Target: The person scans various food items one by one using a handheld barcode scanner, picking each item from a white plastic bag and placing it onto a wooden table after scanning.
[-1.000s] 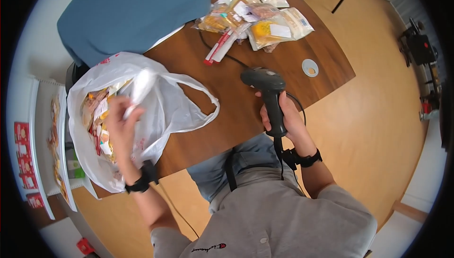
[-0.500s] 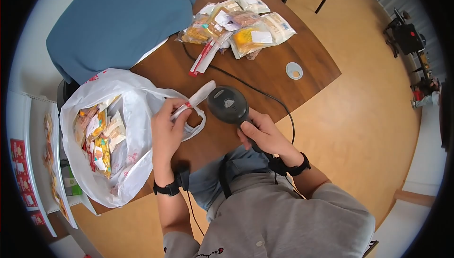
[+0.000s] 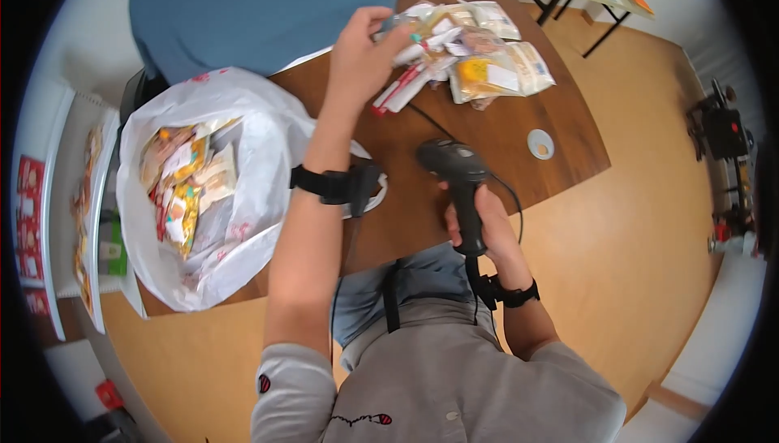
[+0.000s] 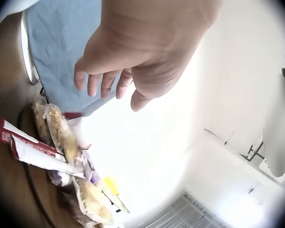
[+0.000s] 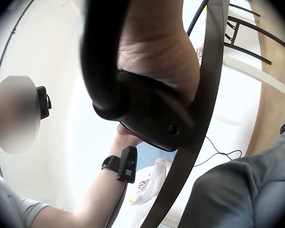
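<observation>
Matte black plastic fills the right hand (image 3: 497, 220), its fingers wrapped round the handle of a scanner (image 3: 464, 183) near the table's edge. The right wrist view adds the handle's rounded base with a small round recess, unseen from the head. The left hand (image 3: 363, 58) is relaxed, fingers parted; the left wrist view, looking at its underside, shows nothing in its grasp, which the head view leaves unclear. By it, a heap of glossy, crinkled clear packets (image 3: 487, 74) lies on the wood-grained table (image 3: 519, 147), slim red-and-white packets (image 3: 403, 90) jutting from its near side. A thin, creased white plastic bag (image 3: 260, 216) gapes around more packets (image 3: 182, 208). Smooth blue fabric (image 3: 260, 13) stands behind.
</observation>
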Action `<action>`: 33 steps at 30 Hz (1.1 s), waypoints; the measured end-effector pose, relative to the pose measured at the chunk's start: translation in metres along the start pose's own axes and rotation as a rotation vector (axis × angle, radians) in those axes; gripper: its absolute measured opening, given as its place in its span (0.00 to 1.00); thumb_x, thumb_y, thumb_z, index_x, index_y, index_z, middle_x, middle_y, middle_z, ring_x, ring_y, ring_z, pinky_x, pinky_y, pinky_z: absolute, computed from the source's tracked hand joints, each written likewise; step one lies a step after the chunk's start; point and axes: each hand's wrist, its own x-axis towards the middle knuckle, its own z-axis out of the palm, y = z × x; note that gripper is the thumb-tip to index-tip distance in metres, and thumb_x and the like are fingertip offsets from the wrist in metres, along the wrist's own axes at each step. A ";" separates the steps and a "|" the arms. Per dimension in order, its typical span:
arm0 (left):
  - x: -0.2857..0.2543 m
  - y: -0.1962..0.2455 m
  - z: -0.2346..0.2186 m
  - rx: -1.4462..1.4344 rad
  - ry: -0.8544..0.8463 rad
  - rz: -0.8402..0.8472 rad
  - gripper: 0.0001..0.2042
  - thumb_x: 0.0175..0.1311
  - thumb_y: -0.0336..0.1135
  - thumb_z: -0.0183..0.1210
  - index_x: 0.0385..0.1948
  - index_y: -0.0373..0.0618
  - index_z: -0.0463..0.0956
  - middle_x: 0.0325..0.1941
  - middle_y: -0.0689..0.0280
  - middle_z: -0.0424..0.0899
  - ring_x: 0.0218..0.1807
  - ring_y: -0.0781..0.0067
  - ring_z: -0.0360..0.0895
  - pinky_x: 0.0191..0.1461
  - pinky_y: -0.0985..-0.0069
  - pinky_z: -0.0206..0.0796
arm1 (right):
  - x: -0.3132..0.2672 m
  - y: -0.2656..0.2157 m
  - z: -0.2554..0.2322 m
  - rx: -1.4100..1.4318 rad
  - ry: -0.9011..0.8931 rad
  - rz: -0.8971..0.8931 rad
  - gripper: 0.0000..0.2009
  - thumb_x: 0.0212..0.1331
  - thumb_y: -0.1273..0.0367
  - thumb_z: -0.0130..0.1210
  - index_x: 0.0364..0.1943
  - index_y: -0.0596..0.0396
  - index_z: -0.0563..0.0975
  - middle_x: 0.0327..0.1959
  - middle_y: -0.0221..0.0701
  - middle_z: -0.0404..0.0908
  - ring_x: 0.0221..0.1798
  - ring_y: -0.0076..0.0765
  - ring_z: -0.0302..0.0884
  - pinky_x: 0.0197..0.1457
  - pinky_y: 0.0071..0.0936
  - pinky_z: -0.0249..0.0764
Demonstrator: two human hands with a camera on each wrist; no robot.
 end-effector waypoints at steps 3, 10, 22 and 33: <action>-0.029 0.010 -0.025 -0.043 0.018 -0.019 0.14 0.66 0.29 0.61 0.51 0.36 0.74 0.52 0.60 0.81 0.54 0.74 0.77 0.58 0.77 0.68 | 0.000 0.004 -0.002 -0.002 0.073 -0.050 0.34 0.70 0.42 0.38 0.59 0.61 0.69 0.24 0.31 0.76 0.20 0.25 0.74 0.24 0.20 0.69; -0.170 0.004 -0.178 0.546 0.265 -0.210 0.08 0.65 0.29 0.59 0.42 0.38 0.81 0.39 0.61 0.86 0.42 0.73 0.82 0.48 0.76 0.74 | 0.005 0.001 -0.001 0.032 0.037 -0.052 0.36 0.71 0.42 0.35 0.58 0.66 0.67 0.23 0.33 0.75 0.19 0.26 0.73 0.23 0.21 0.69; -0.260 -0.037 -0.358 0.955 0.376 -0.459 0.25 0.61 0.37 0.64 0.58 0.35 0.71 0.47 0.53 0.82 0.50 0.59 0.78 0.54 0.67 0.68 | 0.007 0.004 -0.003 0.068 0.020 -0.082 0.36 0.72 0.41 0.33 0.60 0.65 0.67 0.23 0.32 0.75 0.19 0.24 0.72 0.23 0.20 0.67; -0.251 -0.014 -0.318 0.521 0.261 -0.506 0.14 0.58 0.28 0.68 0.40 0.35 0.74 0.35 0.66 0.79 0.35 0.80 0.73 0.39 0.80 0.67 | 0.002 0.000 0.002 0.061 0.052 -0.093 0.34 0.72 0.42 0.33 0.58 0.63 0.69 0.23 0.32 0.75 0.19 0.25 0.72 0.23 0.21 0.67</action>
